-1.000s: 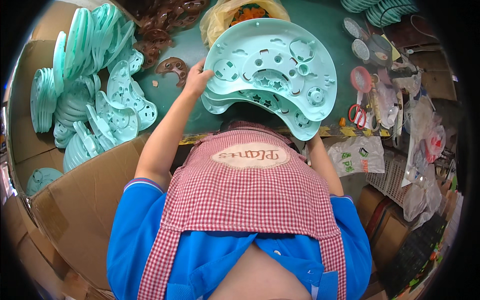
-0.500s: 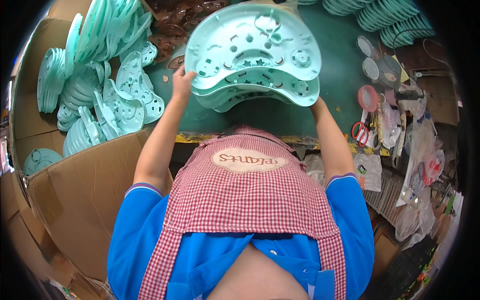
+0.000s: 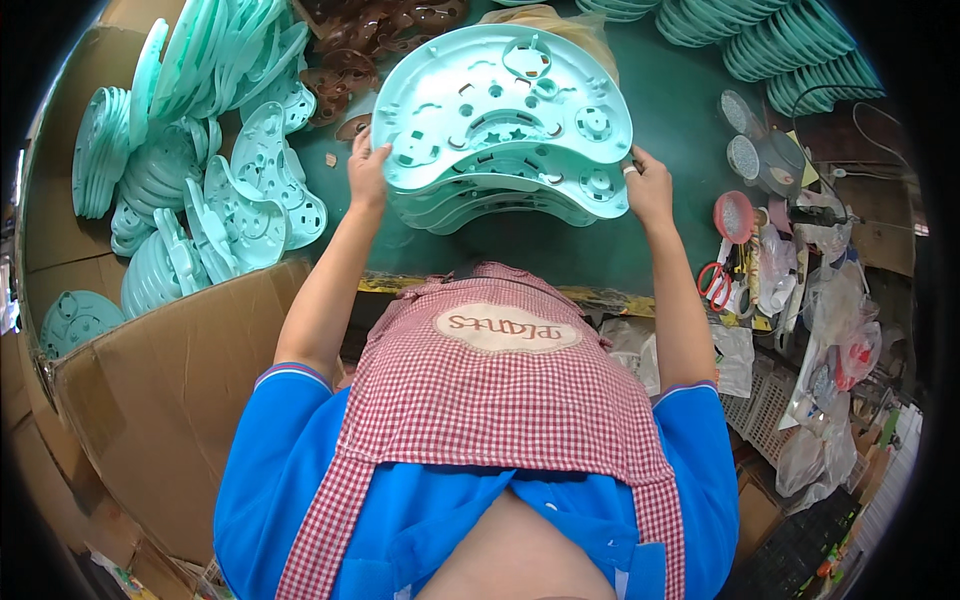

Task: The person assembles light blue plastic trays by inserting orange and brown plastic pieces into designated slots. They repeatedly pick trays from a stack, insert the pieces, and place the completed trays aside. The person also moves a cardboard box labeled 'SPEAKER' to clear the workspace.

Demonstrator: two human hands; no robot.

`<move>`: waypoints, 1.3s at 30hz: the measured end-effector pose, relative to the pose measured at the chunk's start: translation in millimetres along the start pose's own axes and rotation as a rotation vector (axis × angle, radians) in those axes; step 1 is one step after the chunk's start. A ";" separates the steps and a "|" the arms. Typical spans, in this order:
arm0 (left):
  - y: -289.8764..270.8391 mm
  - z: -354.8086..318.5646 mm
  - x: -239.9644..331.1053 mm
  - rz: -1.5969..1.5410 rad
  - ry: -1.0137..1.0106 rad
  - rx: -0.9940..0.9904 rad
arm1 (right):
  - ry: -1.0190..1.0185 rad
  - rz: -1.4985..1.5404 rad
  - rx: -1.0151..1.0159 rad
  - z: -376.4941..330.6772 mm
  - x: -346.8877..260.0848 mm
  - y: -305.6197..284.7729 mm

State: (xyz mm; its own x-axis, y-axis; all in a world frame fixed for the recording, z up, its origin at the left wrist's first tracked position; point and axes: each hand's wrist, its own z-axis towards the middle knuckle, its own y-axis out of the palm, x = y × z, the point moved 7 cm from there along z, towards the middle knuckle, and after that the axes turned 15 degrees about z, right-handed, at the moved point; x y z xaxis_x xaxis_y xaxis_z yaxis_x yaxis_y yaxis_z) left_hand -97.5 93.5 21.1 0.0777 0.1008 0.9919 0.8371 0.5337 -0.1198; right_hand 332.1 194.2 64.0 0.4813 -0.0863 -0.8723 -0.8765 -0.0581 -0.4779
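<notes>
A stack of mint-green kidney-shaped plastic trays [image 3: 505, 120] is held between both hands above the dark green table [image 3: 680, 110], just in front of the person's chest. The left hand [image 3: 368, 170] grips the stack's left edge, its fingers wrapped onto the rim, and the right hand [image 3: 648, 185] holds the right edge, its fingers closed against the side of the lower trays, with a ring on one finger. The top tray faces the camera, showing round bosses, small star-shaped holes and curved slots; several more trays sit nested beneath it, their rims showing as layered bands along the lower edge. To the left, a large cardboard box [image 3: 160, 390] holds a loose heap of the same mint-green trays [image 3: 215, 180], many standing on edge or leaning against each other. Beyond the held stack, some brown plastic parts [image 3: 375, 30] lie at the far side of the table. More rows of mint-green pieces [image 3: 790, 50] are ranked at the far right. On the right side of the table lie red-handled scissors [image 3: 715, 285], a pink round-headed tool [image 3: 735, 215] and a clutter of clear plastic bags [image 3: 830, 310]. The person wears a blue shirt and a red-and-white checked apron [image 3: 500, 400].
</notes>
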 end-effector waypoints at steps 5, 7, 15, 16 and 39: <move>-22.6 7.8 3.6 -0.188 -0.121 -0.034 | -0.408 0.167 0.081 14.5 -46.3 7.5; -20.8 7.8 -9.6 -0.173 -0.210 -0.060 | -0.379 0.004 0.049 25.4 -25.2 24.8; 0.4 3.8 -10.5 -0.196 -0.167 -0.222 | 0.101 0.664 -0.164 45.9 116.5 56.5; 3.0 -7.3 9.1 -0.188 -0.123 -0.213 | 0.210 0.712 -0.302 8.4 100.9 77.0; 67.4 274.7 272.9 1.422 0.967 0.483 | 0.226 1.231 -0.288 48.1 -46.3 3.7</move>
State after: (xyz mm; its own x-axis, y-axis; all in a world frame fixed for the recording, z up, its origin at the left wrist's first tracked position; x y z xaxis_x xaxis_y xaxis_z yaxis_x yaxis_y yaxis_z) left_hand -168.7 387.6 271.9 0.9352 0.2721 -0.2268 -0.3535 0.6765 -0.6460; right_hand 306.1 245.8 97.6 -0.6246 -0.4004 -0.6705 -0.7226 -0.0296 0.6907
